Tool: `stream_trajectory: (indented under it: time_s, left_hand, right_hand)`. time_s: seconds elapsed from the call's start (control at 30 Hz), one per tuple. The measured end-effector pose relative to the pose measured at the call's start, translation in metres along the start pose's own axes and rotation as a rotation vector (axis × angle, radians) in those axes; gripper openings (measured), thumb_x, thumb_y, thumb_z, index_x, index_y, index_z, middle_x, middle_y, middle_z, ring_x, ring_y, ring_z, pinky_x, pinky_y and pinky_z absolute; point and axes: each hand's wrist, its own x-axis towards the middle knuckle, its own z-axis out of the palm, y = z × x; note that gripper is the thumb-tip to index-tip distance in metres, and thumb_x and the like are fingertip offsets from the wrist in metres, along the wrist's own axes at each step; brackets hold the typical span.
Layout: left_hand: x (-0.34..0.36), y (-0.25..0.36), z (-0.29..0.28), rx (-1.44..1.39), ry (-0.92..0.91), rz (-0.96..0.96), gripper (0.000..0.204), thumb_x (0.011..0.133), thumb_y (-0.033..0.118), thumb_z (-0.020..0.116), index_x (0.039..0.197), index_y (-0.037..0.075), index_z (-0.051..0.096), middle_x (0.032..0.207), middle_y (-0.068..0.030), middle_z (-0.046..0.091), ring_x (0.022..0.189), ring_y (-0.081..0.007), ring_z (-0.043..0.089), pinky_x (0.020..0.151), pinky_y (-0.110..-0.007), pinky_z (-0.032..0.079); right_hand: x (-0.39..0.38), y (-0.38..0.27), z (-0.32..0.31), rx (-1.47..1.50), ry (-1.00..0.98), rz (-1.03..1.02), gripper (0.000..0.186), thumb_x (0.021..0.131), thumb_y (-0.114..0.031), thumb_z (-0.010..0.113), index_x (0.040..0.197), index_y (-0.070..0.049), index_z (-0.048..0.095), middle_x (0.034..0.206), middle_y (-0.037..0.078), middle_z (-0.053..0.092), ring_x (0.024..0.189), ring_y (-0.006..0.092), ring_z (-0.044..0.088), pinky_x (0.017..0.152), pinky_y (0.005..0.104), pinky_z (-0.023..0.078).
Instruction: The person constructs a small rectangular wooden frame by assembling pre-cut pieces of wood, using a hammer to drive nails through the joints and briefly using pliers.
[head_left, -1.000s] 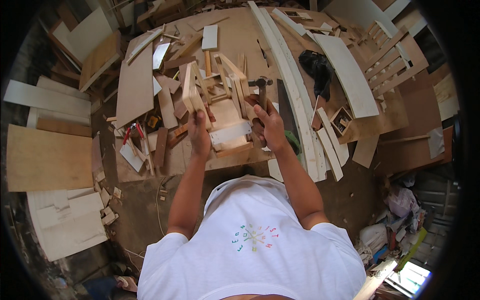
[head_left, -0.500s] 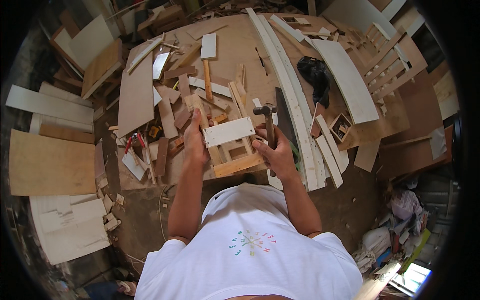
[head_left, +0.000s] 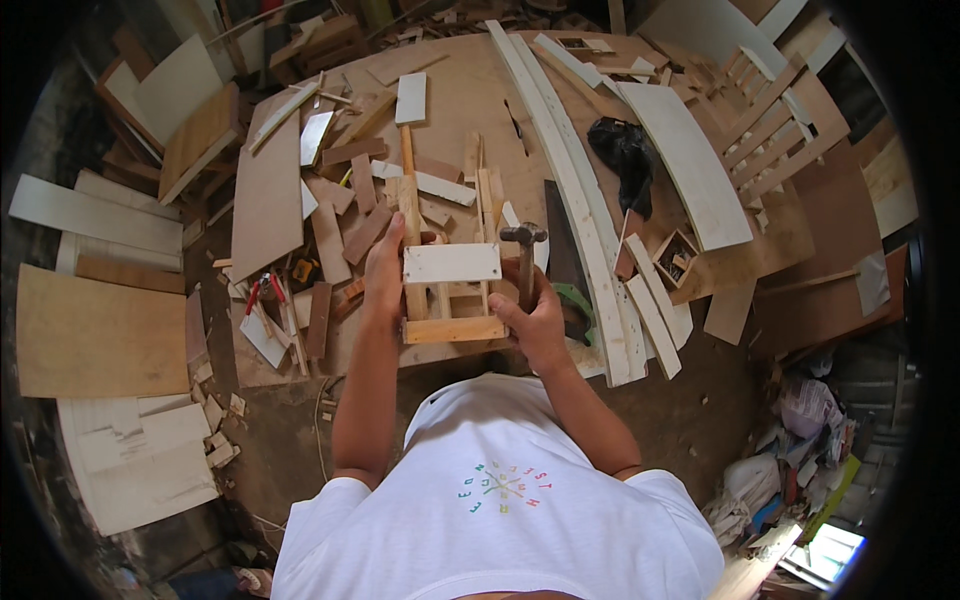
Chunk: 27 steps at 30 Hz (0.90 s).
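Note:
Between my hands is a small wooden frame (head_left: 453, 330) of light slats, with a white board (head_left: 450, 262) fixed across its top. My left hand (head_left: 385, 275) is closed on the frame's left side, its thumb along the slat. My right hand (head_left: 535, 325) is closed round an upright hammer (head_left: 525, 255) and also grips the frame's right side with its thumb. Some of both hands' fingers are hidden behind the wood.
The large plywood table (head_left: 500, 80) holds several scrap boards, long white planks (head_left: 565, 180), a black plastic bag (head_left: 620, 160), red pliers (head_left: 265, 285), a small slotted box (head_left: 678, 255) and a green tool (head_left: 575, 305). Slatted pieces (head_left: 770, 150) stand at right, stacked panels (head_left: 100, 330) at left.
The frame has tipped from tall sides standing up to lying with the white board facing me, squared up between my hands. The hammer has moved down slightly with my right hand.

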Motion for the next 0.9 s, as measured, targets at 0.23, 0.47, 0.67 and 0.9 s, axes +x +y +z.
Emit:
stream_trajectory:
  time_s: [0.23,0.47,0.67,0.9]
  left_hand:
    - [-0.047,-0.009,0.003,0.281,-0.065,0.224,0.069,0.105,0.039,0.065,0.159,0.003,0.040,0.141,-0.0112,0.061,0.123,-0.0175,0.061,0.103,-0.032,0.048]
    - [-0.053,-0.019,-0.006,0.218,-0.136,0.266,0.078,0.099,0.034,0.069,0.164,0.010,0.034,0.141,-0.0104,0.060,0.123,-0.0207,0.060,0.094,-0.034,0.056]
    - [-0.054,-0.012,-0.015,0.049,-0.248,0.027,0.085,0.087,0.030,0.082,0.156,0.005,0.039,0.115,-0.0099,0.065,0.088,-0.0168,0.067,0.071,-0.034,0.060]
    - [-0.059,-0.013,-0.009,0.095,-0.205,0.024,0.056,0.086,0.037,0.079,0.128,0.006,0.059,0.094,-0.0003,0.058,0.076,-0.0091,0.056,0.063,-0.026,0.051]
  right_hand:
    - [0.002,-0.002,-0.002,-0.085,0.019,0.054,0.068,0.089,-0.033,0.081,0.141,0.003,0.056,0.133,0.016,0.066,0.119,0.0236,0.064,0.105,0.0361,0.049]
    - [-0.022,-0.041,-0.019,-0.232,0.039,0.004,0.052,0.106,-0.032,0.063,0.148,-0.002,0.055,0.094,0.009,0.068,0.075,0.0179,0.066,0.072,0.0341,0.055]
    - [-0.020,-0.117,-0.040,-0.774,-0.199,-0.119,0.050,0.110,-0.021,0.056,0.158,-0.012,0.047,0.069,0.009,0.059,0.061,0.0175,0.061,0.063,0.0351,0.053]
    - [-0.028,-0.110,-0.041,-0.800,-0.073,-0.514,0.055,0.107,-0.012,0.059,0.160,-0.010,0.045,0.077,0.011,0.064,0.064,0.0211,0.063,0.065,0.0327,0.053]
